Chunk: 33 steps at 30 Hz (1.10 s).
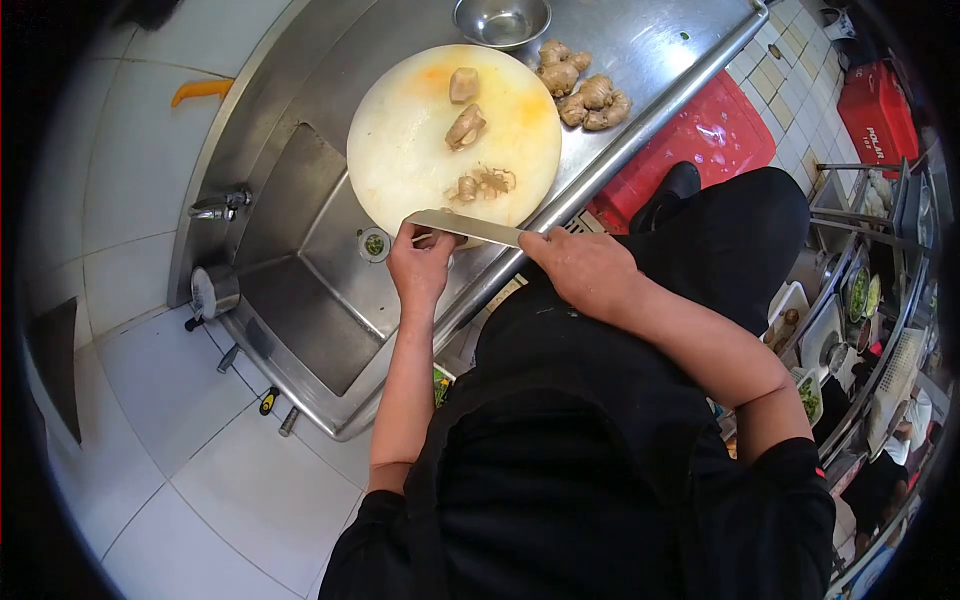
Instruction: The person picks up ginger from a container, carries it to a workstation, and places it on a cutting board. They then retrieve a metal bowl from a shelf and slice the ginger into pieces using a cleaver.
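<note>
My right hand (590,270) grips a cleaver (465,227), its blade pointing left over the near edge of the round white cutting board (385,150). My left hand (420,265) is closed at the blade's far end, fingers curled; what it holds is mostly hidden by the blade. On the board lie a peeled ginger piece (463,85), a partly peeled ginger piece (466,127) and a small heap of ginger peelings (485,184). Unpeeled ginger (597,103) rests on the steel counter just right of the board.
A steel bowl (503,22) stands beyond the board. The board sits over a steel sink (300,340) with a tap (220,206). A small cup of chopped greens (374,245) is by my left hand. At right are a red lid (690,150) and a loaded rack (850,290).
</note>
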{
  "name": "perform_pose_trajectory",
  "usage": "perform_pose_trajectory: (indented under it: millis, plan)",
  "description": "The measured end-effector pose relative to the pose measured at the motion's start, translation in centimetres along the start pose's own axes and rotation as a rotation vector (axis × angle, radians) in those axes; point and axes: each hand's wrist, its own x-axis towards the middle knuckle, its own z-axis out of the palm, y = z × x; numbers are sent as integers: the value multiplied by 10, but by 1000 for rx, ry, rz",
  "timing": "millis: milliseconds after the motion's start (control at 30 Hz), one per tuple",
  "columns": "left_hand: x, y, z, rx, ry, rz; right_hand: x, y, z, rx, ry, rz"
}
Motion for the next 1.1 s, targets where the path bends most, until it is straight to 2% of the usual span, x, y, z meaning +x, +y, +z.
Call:
perform_pose_trajectory:
  millis: [333, 400, 633, 733, 833, 900, 1000, 1100]
  plan:
    - [7, -28, -1, -176, -21, 66, 39, 6, 3, 193, -100, 40]
    - [9, -34, -3, -368, -61, 13, 47, 10, 9, 235, -105, 44]
    - [7, -31, -12, -223, -116, -3, 65, 14, 25, 369, -190, 74]
    - [8, -49, -13, -156, -100, 59, 66, 21, 39, 431, -149, 80]
    - [2, -45, -18, -240, -62, 86, 61, 28, 41, 458, -81, 100]
    - [-4, -37, -22, -141, -95, 140, 54, 30, 35, 428, -50, 137]
    - [0, -44, -18, -183, -114, 167, 39, 26, 16, 355, -26, 171]
    - [-2, -38, -11, -111, -62, 72, 21, 21, 11, 254, 6, 121]
